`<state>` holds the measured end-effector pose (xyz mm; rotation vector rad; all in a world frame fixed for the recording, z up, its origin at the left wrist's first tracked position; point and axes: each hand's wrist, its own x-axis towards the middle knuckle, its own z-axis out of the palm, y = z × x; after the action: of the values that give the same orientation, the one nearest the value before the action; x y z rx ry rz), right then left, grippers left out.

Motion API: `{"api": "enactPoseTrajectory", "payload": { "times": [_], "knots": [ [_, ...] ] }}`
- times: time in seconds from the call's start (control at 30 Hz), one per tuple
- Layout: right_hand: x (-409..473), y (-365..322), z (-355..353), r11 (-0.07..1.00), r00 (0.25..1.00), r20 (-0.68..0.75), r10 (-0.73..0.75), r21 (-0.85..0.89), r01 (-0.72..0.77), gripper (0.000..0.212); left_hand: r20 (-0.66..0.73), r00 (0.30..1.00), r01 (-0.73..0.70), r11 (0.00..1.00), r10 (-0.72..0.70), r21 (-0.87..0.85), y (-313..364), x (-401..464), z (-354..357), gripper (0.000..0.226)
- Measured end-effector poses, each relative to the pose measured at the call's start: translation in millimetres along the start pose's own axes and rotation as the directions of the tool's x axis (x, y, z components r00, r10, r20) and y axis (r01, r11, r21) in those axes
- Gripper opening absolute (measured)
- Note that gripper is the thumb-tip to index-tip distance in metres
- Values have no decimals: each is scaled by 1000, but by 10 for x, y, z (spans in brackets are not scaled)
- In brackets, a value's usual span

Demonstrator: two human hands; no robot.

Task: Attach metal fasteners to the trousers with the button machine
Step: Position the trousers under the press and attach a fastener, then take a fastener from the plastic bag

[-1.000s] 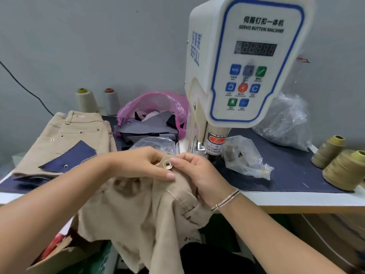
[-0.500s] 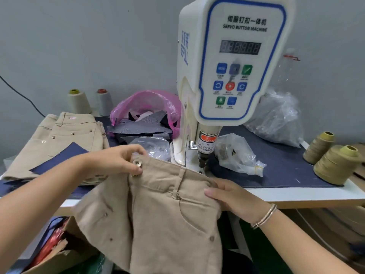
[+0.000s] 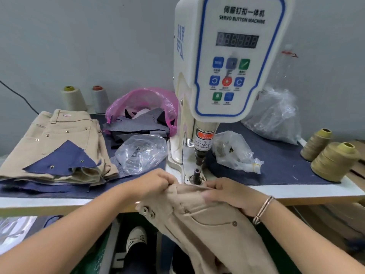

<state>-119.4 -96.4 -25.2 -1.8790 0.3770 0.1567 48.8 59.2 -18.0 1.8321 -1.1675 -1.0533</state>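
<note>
Trousers (image 3: 207, 220) hang over the front edge of the table (image 3: 296, 191), with the waistband lifted up close to the machine (image 3: 227, 62). I see my left hand (image 3: 150, 182) with the fingers curled, and it pinches the waistband at its left end. My right hand (image 3: 233, 192) lies on the cloth at the right side; the thumb and fingers press and fold around the waistband, but the fingertips are blurred, so I cannot tell the grip exactly. Between the two hands, just behind the waistband, the lower die (image 3: 196, 174) stands upright on the base of the machine, and the punch (image 3: 199, 159) is above it, apart from it. The cloth is just beside the die, not on it. On the trousers I see two metal fasteners (image 3: 149, 212) near the fly and one rivet (image 3: 234, 223) at the pocket corner.

On the left part of the table lies a stack of folded trousers (image 3: 59, 139) with a blue patch (image 3: 65, 160) on top. Behind my hands is a clear bag (image 3: 140, 153), and a pink bag (image 3: 142, 103) with dark scraps is further back. Another clear bag (image 3: 235, 153) lies right of the punch. Two thread cones (image 3: 333, 161) stand at the right edge of the table. A bracelet (image 3: 263, 209) is on my right wrist.
</note>
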Motion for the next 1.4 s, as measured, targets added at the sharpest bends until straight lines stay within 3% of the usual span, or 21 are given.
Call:
{"api": "enactPoseTrajectory", "payload": {
  "times": [0.07, 0.1, 0.2, 0.27, 0.37, 0.43, 0.5, 0.63, 0.73, 0.87, 1.4],
  "knots": [
    [-38, -78, -128, 922, 978, 162, 132, -383, -61, 32, 18, 1000, 9, 998, -8, -55, 62, 28, -90, 17],
    [-39, -106, -176, 867, 957, 217, 195, -493, -65, 32, 70, 997, -12, 1000, 12, -1, 94, 42, -131, 21],
    [3, -134, -302, 820, 962, 199, 187, -570, -42, 31, 204, 979, -42, 983, 5, 176, 182, 56, -199, 38],
    [33, -108, -378, 885, 986, 137, 97, -465, -22, 23, 189, 982, -43, 991, 19, 125, 182, 79, -260, 37],
    [107, 19, -427, 999, 1000, 19, 0, -39, 1, 8, 101, 993, -52, 998, 57, -48, 121, 92, -322, 22],
    [178, 127, -398, 973, 999, -49, -20, 229, 30, 11, 73, 997, -32, 994, 40, -108, 52, 113, -292, 15],
    [238, 196, -339, 935, 994, -105, 1, 352, 36, 21, 29, 999, -9, 992, 12, -128, -30, 161, -233, 14],
    [361, 233, -336, 957, 972, -233, -16, 278, 82, 21, -58, 998, 22, 986, -32, -166, -114, 266, -198, 16],
    [470, 164, -378, 934, 958, -282, -40, 330, 136, 20, -55, 997, 42, 962, -59, -269, -140, 317, -219, 19],
    [619, 146, -410, 964, 936, -349, -43, 230, 130, 17, -72, 996, 24, 960, -46, -280, -156, 318, -247, 67],
    [809, 320, -442, 953, 946, -326, -7, 284, 105, 22, -116, 993, -25, 924, -21, -381, -395, 521, -209, 53]
  ]
}}
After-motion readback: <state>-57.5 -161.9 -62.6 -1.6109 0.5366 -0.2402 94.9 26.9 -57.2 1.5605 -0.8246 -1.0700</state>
